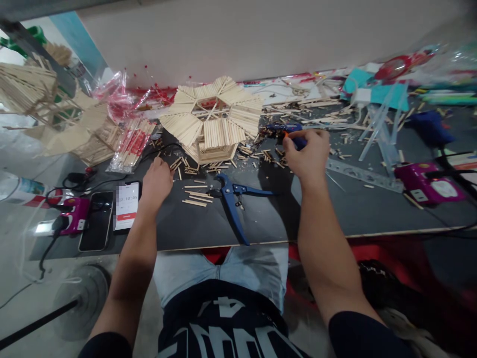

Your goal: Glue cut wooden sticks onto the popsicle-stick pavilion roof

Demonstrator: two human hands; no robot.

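Note:
My right hand point(308, 153) is closed around a blue hot glue gun point(299, 143) with an orange part, held low over the scattered stick pieces. My left hand point(158, 180) is closed at the left, its fingertips down beside a pile of short wooden sticks point(179, 163); whatever it pinches is too small to make out. Between and beyond the hands sits a ring-shaped wooden stick model point(218, 132) with slatted panels. Blue-handled cutters point(231, 204) lie with jaws apart in front of it, beside several cut sticks point(196, 196).
Two phones point(97, 219) and a magenta power block point(76, 215) lie at left, near bagged sticks point(130, 144). Another stick structure point(80, 122) stands behind. To the right are clear glue sticks point(389, 149), a metal strip point(363, 175), a second magenta block point(428, 183) and cables.

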